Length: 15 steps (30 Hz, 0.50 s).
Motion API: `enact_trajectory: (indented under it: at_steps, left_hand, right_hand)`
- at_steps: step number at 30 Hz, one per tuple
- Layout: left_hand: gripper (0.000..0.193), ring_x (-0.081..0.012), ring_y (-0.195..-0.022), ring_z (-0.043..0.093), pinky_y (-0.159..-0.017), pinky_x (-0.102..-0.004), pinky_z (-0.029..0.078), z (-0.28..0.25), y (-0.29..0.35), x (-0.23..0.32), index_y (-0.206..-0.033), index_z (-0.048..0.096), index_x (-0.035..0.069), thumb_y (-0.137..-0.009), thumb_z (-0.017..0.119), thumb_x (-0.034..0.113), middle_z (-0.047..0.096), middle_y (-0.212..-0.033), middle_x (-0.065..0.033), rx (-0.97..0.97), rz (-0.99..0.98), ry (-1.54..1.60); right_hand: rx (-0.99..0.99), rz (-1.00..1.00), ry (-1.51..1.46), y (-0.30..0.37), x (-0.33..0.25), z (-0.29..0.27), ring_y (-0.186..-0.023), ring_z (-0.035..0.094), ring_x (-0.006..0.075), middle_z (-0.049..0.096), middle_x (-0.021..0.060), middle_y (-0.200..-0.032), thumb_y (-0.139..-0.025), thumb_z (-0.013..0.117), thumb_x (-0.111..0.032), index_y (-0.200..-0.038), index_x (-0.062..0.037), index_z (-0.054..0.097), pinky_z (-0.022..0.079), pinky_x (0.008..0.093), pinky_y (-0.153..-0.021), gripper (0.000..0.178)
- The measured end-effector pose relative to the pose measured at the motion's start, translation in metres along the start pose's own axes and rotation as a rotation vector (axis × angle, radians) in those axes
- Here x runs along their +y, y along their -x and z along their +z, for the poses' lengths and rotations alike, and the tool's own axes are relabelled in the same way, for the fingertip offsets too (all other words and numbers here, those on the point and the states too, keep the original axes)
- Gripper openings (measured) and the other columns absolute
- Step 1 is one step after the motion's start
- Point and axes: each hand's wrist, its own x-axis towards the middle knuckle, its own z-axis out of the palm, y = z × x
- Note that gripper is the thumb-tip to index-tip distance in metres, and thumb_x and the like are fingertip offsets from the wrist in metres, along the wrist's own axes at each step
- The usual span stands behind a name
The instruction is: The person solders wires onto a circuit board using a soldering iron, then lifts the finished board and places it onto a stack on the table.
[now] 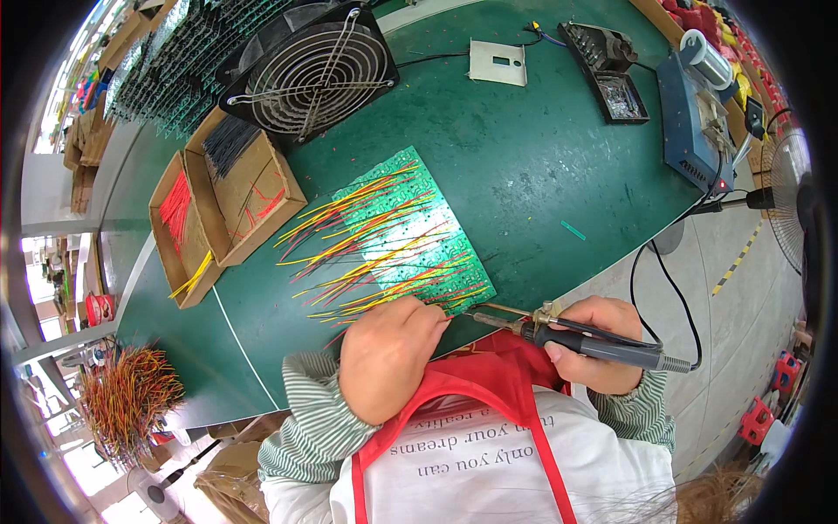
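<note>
A green circuit board panel (445, 229) lies on the table in front of me, with rows of red, yellow and black wires (371, 249) fanning out to its left. At its near edge my left hand (388, 354) is closed, fingertips pinched on a thin wire that the fingers mostly hide. My right hand (607, 336) grips a soldering iron (585, 342) with a thin metal tube fixed along it. The iron's tip points left, close to the board's near corner and my left fingertips; whether it touches is too small to tell.
Cardboard trays (229, 205) of cut wires stand at left, below a black fan (319, 74). A tool tray (611, 79) and a blue soldering unit with a solder spool (705, 59) sit at far right. The iron's black cable (672, 279) loops off the table's right edge. A wire bundle (131, 397) is at lower left.
</note>
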Motion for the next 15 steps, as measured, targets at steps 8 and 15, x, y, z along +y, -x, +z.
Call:
enact_trajectory:
  at_steps: [8,15]
  left_hand:
    - [0.007,-0.0297,-0.067,0.058,-0.058,-0.0376,0.046,0.015,-0.006,-0.007,-0.081,0.064,0.002,-0.077,0.067,0.008,0.058,-0.073,-0.0106,-0.076,-0.026,0.093]
    - [0.007,-0.0256,-0.063,0.058,-0.057,-0.0364,0.045,0.017,-0.007,-0.005,-0.079,0.064,0.002,-0.077,0.067,0.008,0.057,-0.071,-0.0093,-0.079,-0.053,0.085]
  right_hand:
    - [0.052,0.01,-0.005,0.001,0.001,0.001,-0.052,0.059,0.0139,0.064,0.0067,-0.067,-0.067,0.075,-0.014,-0.08,-0.0016,0.06,0.046,0.0247,-0.051,0.023]
    - [0.013,-0.017,0.012,-0.002,0.005,0.002,-0.057,0.062,0.0146,0.066,0.0077,-0.072,-0.069,0.074,-0.008,-0.083,-0.0016,0.062,0.047,0.0252,-0.053,0.02]
